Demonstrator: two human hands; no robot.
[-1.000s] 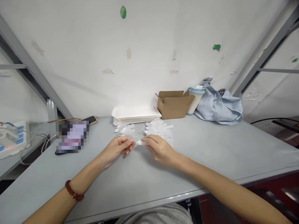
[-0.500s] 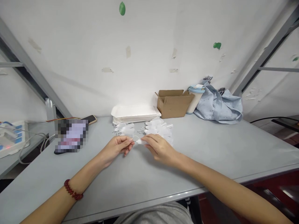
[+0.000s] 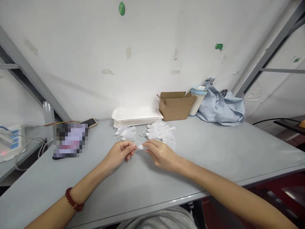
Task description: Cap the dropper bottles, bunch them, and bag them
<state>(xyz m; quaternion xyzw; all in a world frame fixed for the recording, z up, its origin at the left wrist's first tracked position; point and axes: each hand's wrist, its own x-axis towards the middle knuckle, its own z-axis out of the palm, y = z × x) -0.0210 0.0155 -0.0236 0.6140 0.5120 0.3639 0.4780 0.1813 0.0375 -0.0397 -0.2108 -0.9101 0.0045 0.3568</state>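
Observation:
Over the middle of the table, my right hand [image 3: 164,155] is closed around a small white needle-tip squeeze bottle [image 3: 141,147], whose nozzle points left. Most of the bottle's body is hidden by my fingers. My left hand [image 3: 122,152] pinches the thin end of the tip between thumb and forefinger; a fine white loop arches above it. Just behind my hands lie two groups of similar translucent bottles, a smaller pile [image 3: 128,135] on the left and a larger pile [image 3: 158,129] on the right.
Behind the piles is a stack of flat white boxes [image 3: 137,118], beside an open cardboard box [image 3: 177,108]. A lidded cup [image 3: 196,103] and a pale blue bag [image 3: 221,108] stand to the right. A blurred-out phone [image 3: 71,140] lies left, near a power strip [image 3: 11,143].
The view has shifted slightly. Both hands keep their hold on the bottle and its tip, almost unmoved.

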